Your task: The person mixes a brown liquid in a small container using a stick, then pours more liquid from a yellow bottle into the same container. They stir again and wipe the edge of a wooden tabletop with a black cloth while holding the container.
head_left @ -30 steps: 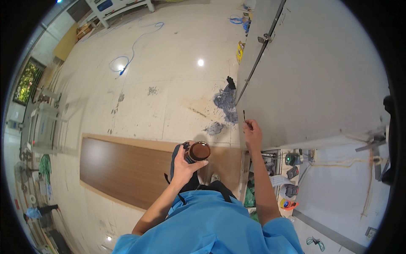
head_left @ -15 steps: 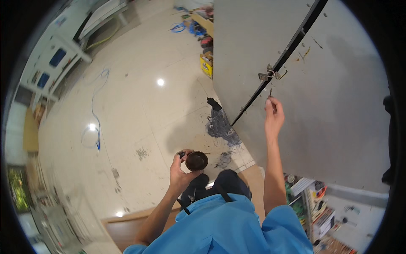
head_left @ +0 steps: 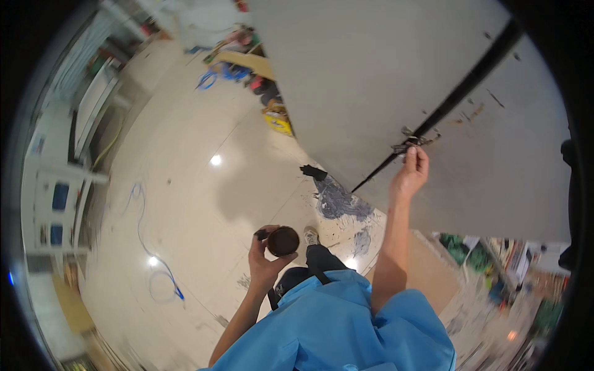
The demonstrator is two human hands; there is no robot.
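My left hand is wrapped round a round dark brown cup, its open mouth facing up. A small black piece sits at the fingertips of that hand. My right hand is raised, thumb and fingers pinched together, right at the metal latch with a padlock. Whatever is between those fingertips cannot be told apart from the latch. The latch straddles a black seam in a large grey metal panel.
Dark grey smears and a black rag-like piece lie on the pale tiled floor by the panel's lower edge. A blue hose trails across the floor at left. A yellow box and clutter stand beyond; shelves at right.
My right hand has moved up to the latch; half a second ago it was just below, pinching a thin dark piece. The view has turned. The cup remains in my left hand.
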